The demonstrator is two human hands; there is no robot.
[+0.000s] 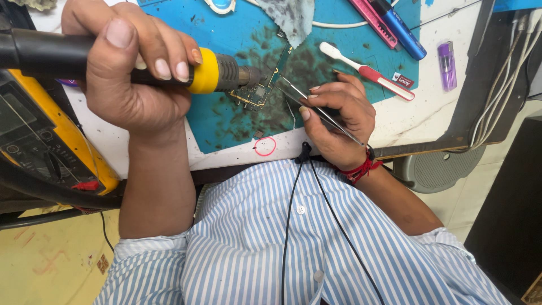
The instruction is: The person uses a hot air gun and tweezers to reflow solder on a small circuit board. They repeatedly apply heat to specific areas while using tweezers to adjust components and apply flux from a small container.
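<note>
Both hands are busy: the left hand (132, 68), upper left of the frame, is wrapped tight around a hot air tool (113, 59) with a black body and yellow collar, its metal nozzle aimed right at a small circuit board (261, 90). Right hand (337, 121), right of centre, is pinching a pair of metal tweezers (316, 107), tips down at the board's right edge, can't quite tell if they're touching it. That board sits on a blue work mat (226, 34) that's pretty stained and scorched around it, middle of the frame on the white surface (429, 107). Further up right there's a white and red toothbrush (367, 72) lying on the mat's edge, a blue pen (402, 31) next to a pink tool, and a purple lighter (446, 65) off the mat. A yellow multimeter (39, 135) sits at far left. Red thread (361, 168) on the right wrist, striped shirt below.
</note>
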